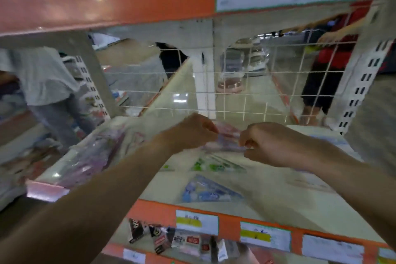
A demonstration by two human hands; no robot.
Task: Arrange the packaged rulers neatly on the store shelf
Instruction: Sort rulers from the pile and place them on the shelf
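Head view showed my left hand (192, 133) and right hand (263, 146) reaching to the back of the shelf (278, 195). Each had its fingers curled in and pinched one end of the pink ruler packet (227, 137) stretched between them. The picture was smeared, so I could not tell how much film each pinch had.

That thin grip was my first worry: the wrapping looked slick, and if one end slipped the packet would swing down crooked. Just below my hands lay the green ruler packet (216, 165), and nearer my wrists the blue ruler packet (207, 191), both flat and loose. A dropped corner or a dragging forearm could skew them. Beyond my fingertips stood the wire grid (235, 92). If I pushed too far, an end might poke through a gap. Left of my left hand, the clear divider (171, 92) could snag the packet's edge.
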